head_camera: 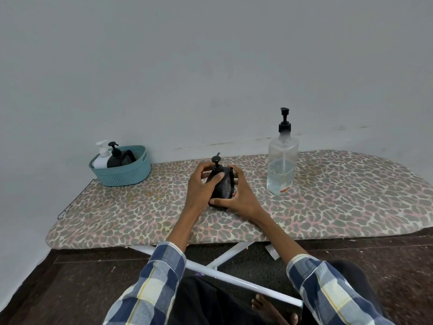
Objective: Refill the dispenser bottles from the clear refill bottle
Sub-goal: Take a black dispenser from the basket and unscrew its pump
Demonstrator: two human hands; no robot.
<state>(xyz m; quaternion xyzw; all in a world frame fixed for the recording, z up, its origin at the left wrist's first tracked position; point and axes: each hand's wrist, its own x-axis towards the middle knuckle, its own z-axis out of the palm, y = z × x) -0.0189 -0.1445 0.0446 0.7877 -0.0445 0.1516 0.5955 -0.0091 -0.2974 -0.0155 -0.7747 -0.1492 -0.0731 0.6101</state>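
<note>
Your left hand (201,184) and right hand (239,195) both grip the small black pump dispenser bottle (221,184) at the middle of the leopard-print ironing board (351,202). The tall clear plastic refill bottle (282,165) stands just right of it; a teal woven basket (124,174) with more dispensers sits at the far left corner.

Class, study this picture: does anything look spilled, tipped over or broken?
Nothing stands out. The clear refill bottle stands upright, both hands hold a black dispenser bottle upright, and no spill shows on the board cover.
</note>
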